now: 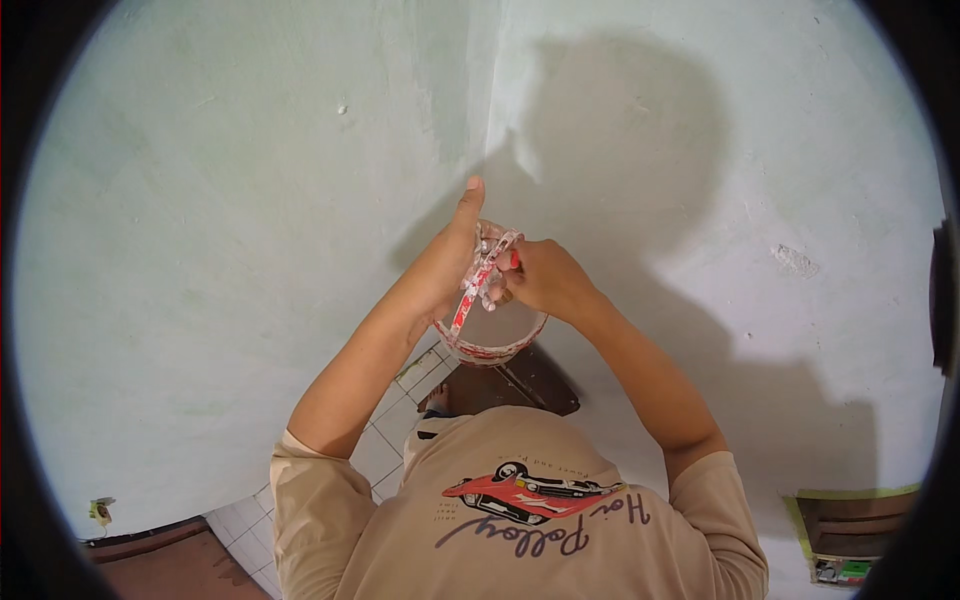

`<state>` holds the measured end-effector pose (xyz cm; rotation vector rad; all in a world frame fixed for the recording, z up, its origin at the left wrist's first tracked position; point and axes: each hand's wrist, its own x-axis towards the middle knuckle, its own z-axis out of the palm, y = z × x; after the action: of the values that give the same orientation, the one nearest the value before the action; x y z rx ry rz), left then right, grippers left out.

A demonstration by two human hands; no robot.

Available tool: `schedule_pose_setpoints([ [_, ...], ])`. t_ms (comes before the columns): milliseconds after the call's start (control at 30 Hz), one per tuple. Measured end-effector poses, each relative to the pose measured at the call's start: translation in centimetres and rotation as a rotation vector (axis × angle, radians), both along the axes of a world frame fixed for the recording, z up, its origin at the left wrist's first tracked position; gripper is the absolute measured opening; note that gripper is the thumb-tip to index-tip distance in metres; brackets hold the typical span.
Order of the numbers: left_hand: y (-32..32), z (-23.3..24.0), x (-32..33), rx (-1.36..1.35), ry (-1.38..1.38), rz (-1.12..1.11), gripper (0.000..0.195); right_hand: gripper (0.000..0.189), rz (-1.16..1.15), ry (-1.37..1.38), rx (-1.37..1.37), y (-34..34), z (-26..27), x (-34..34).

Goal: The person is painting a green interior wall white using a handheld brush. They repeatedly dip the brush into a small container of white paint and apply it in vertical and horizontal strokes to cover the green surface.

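Note:
A round bucket (491,352) with a red and white paint-smeared rim hangs in front of me, close to the wall corner. Its red handle (466,304), crusted with white, rises towards my left hand (469,240). That hand is at the bucket's upper left with the thumb pointing up; its fingers are smeared white and lie behind the handle. At the handle's upper end, my right hand (544,274) is closed around a small red thing (514,259), most of it hidden by the fingers. What the bucket holds looks greyish.
Pale green and whitish painted walls (247,225) meet in a corner ahead, with a rough patch (795,260) at right. Below are a dark brown surface (544,382), white floor tiles (379,450), a brown panel (172,562) and a recessed opening (855,525). A wall fitting (100,512) sits lower left.

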<state>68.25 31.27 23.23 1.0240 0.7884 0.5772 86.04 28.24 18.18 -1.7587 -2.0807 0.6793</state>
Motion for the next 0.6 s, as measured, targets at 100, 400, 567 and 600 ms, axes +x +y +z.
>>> schedule_pose_setpoints([
  [100,0.2,-0.2,0.2,-0.048,0.002,0.041,0.082,0.029,-0.154,0.261,-0.002,-1.3,-0.4,1.6],
  [400,0.1,-0.7,-0.3,-0.005,-0.037,0.050,0.083,0.023,-0.493,0.981,-0.030,-6.5,-1.0,4.6],
  [567,2.7,-2.9,-1.9,-0.121,-0.059,0.081,0.098,0.021,-0.559,1.294,0.110,-8.3,-2.0,5.7],
  [600,2.5,-2.2,-2.6,-0.118,-0.090,0.133,0.096,0.020,-0.553,1.309,0.148,-8.7,-0.4,5.1],
])
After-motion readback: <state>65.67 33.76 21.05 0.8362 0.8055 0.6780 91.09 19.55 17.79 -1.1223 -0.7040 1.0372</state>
